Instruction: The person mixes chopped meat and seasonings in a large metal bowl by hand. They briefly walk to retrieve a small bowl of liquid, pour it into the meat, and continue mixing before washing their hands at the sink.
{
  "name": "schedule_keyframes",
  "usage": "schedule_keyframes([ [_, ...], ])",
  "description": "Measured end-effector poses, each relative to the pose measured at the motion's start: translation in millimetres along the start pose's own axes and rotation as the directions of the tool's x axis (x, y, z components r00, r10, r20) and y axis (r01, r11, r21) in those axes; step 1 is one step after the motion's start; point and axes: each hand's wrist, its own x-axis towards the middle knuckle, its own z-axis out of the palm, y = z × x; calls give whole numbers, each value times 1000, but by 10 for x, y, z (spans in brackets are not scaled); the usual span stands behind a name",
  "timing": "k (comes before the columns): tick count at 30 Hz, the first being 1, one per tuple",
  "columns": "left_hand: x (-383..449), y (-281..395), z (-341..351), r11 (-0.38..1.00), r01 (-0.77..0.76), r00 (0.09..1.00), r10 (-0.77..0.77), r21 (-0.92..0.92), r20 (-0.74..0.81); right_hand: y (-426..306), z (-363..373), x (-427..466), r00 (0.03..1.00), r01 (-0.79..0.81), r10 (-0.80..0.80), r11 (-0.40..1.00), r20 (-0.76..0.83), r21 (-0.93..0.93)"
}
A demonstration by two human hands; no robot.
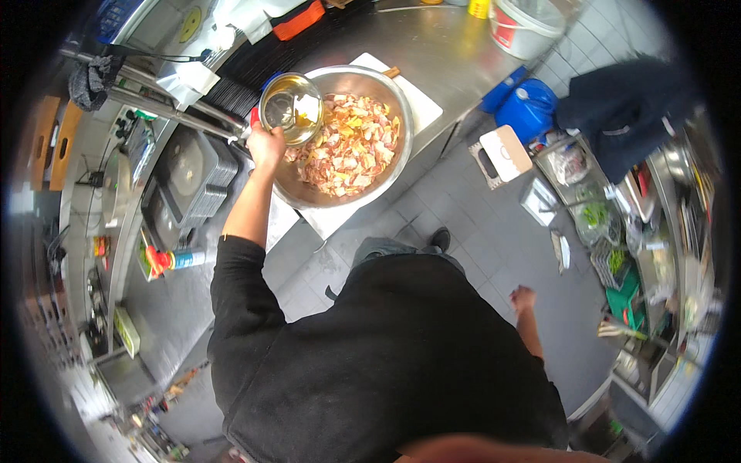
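My left hand (267,144) grips the rim side of a small round metal bowl (279,110) that holds a clear yellowish liquid. This bowl is over the left edge of a large stainless steel mixing bowl (407,139), which is filled with cut pieces of raw meat (347,168) mixed with yellowish slices. A white cutting board (425,104) lies partly under the large bowl. My right hand (523,297) hangs away from the counter at my right side, over the tiled floor, with its fingers curled; whether it holds something small cannot be seen.
Stacked dark trays (202,179) and a spray can with a red top (185,258) stand on the left counter. A white bucket (524,29) is at the back right. Blue canister (525,110), a leaning board (505,153) and shelves with bagged greens (594,215) line the right.
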Motion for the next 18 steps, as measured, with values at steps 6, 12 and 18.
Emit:
schedule_keyframes([
  [6, -531, 118, -393, 993, 116, 993, -116, 10, -10, 500, -2378, 1750, 928, -107, 334, -185, 165, 977],
  [12, -736, 520, -148, 983, 178, 984, -179, -39, -25, -340, -3894, 2498, 996, -53, 63, -41, 56, 998],
  [18, -659, 558, -91, 996, 87, 975, -81, 20, -209, -1123, -4975, 2921, 877, 405, -325, 109, -353, 908],
])
